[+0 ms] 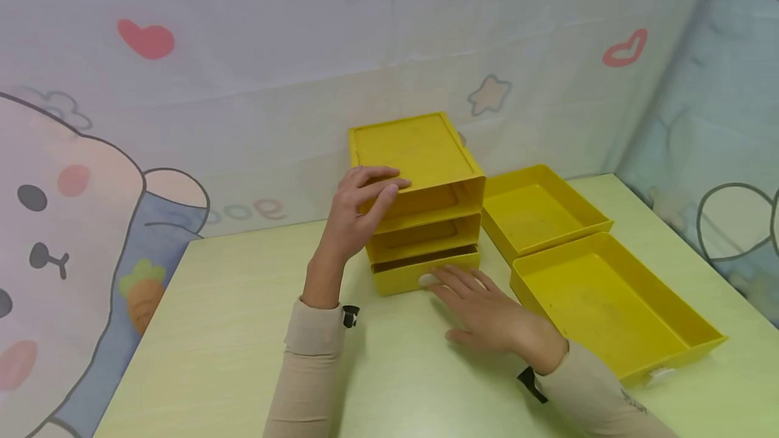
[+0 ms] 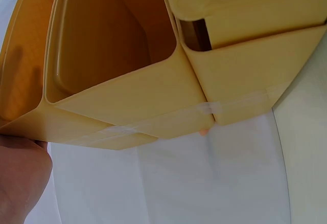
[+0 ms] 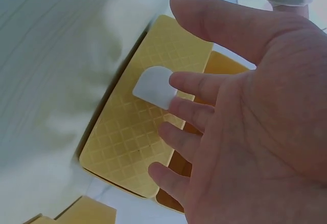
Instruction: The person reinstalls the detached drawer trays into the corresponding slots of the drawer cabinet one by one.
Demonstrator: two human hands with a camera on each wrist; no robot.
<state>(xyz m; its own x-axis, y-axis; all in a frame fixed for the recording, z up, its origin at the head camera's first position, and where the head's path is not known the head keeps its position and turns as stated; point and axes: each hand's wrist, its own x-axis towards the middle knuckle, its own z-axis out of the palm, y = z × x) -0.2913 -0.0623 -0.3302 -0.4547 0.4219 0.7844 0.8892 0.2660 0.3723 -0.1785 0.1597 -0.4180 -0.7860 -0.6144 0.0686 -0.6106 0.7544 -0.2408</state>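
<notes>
A yellow drawer cabinet [image 1: 414,151] with three tiers stands against the back wall. Its upper two slots have no drawers in them; the bottom drawer [image 1: 392,277] is in its slot, its front standing slightly out. My left hand [image 1: 359,211] rests at the cabinet's top front left corner, fingers extended over the top. In the left wrist view, part of that hand touches the cabinet's side wall [image 2: 138,106]. My right hand [image 1: 487,313] has its fingers spread at the bottom drawer's front, by the white handle [image 3: 155,87]; the thumb stands apart.
Two yellow drawers lie on the table right of the cabinet: a rear drawer [image 1: 535,211] beside it and a front drawer [image 1: 608,309] with a white handle nearer me. A printed cloth [image 1: 274,86] hangs behind the pale green table [image 1: 207,343].
</notes>
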